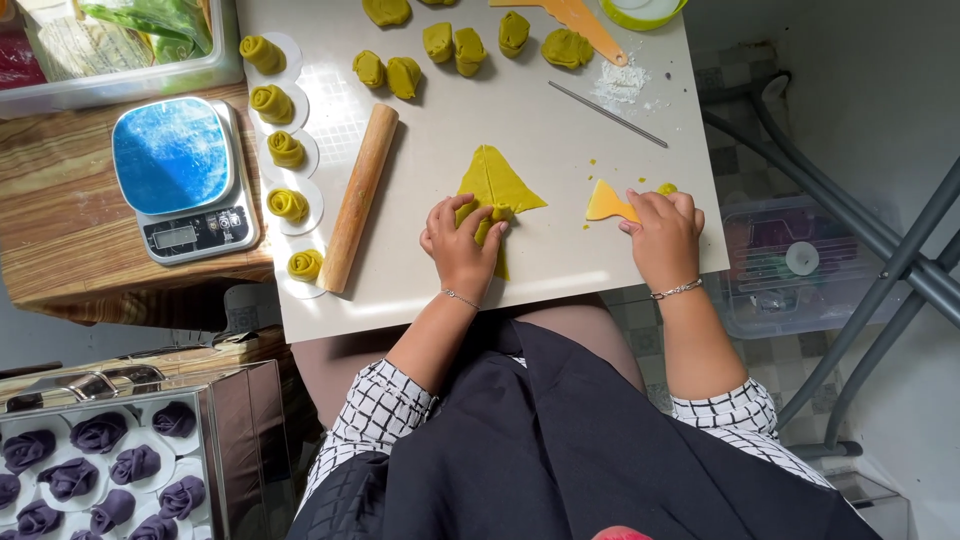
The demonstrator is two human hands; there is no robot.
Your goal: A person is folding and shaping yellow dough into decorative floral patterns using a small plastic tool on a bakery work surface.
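Observation:
My left hand [460, 243] presses down on a flat, yellow-green sheet of dough [497, 180] on the white board [560, 250], fingers curled over its rolled lower part. My right hand [662, 235] grips a small orange plastic scraper [605, 203] flat against the board, just right of the dough. A tiny dough scrap [666, 188] lies by its fingers.
A wooden rolling pin [359, 196] lies left of the dough. Rolled green dough roses on white discs [287, 150] line the board's left edge; dough lumps [455, 48], an orange scraper [583, 22], a metal rod [606, 113] and flour lie farther back. A blue-topped scale [185, 175] stands left. Purple dough roses [100, 470] fill a tray lower left.

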